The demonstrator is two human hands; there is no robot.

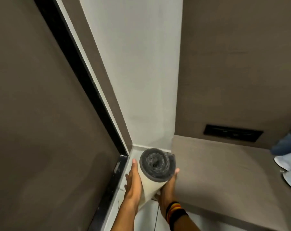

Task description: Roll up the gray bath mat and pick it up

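Note:
The gray bath mat (155, 170) is rolled into a tight cylinder with its cream backing outward and the gray pile showing as a spiral at the near end. It stands on end, tilted a little, held above the floor in a narrow corner. My left hand (133, 180) presses flat against the roll's left side. My right hand (169, 185) cups its right side from below, with dark and orange bands on that wrist.
A white wall (133, 80) rises straight ahead. A brown panel with a black frame (84, 77) stands on the left. A brown upholstered ledge (225, 172) lies right, with a black socket plate (233, 132). Another person's jeans and white shoe (283, 161) show at the right edge.

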